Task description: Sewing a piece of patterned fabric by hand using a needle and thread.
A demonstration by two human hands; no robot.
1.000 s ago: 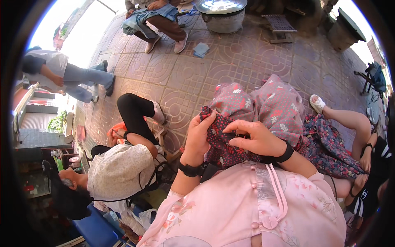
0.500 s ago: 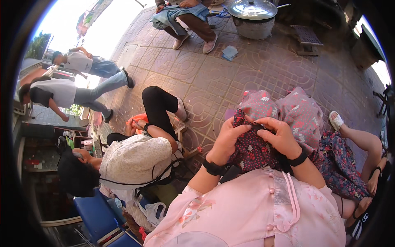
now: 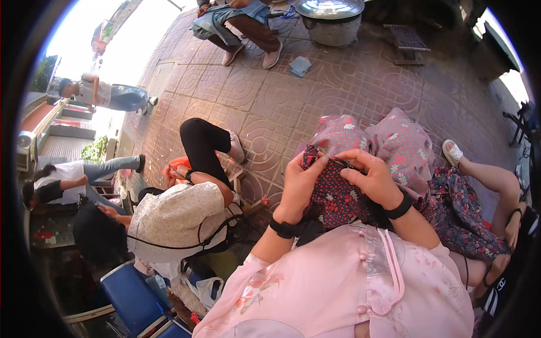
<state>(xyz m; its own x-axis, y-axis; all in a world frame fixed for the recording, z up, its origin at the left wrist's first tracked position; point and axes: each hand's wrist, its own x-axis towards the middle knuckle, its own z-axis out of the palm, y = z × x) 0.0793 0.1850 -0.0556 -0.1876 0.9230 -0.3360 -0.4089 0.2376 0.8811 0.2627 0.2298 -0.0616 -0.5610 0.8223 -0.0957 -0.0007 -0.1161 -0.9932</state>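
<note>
A dark cloth with small red and pink flowers is bunched over my lap. My left hand is closed on its upper left edge, thumb and fingers pinching a fold that sticks up. Facing it, my right hand is closed at the cloth's dark upper edge, with thumb and forefinger close together. Anything small between those fingertips is too fine to make out. The fingertips of both hands are a short way apart. Grey-pink flowered trousers cover my knees under and beyond the cloth.
At my left sits a person in a pale blouse, handling something orange. Someone in a flowered skirt sits close on my right. Blue chairs stand lower left. A lidded pot and a small stool are across the paving.
The whole view has shifted slightly, moving most things left. My hands still pinch the cloth, with the right fingers a little more bent. At far left, the walking people have changed position.
</note>
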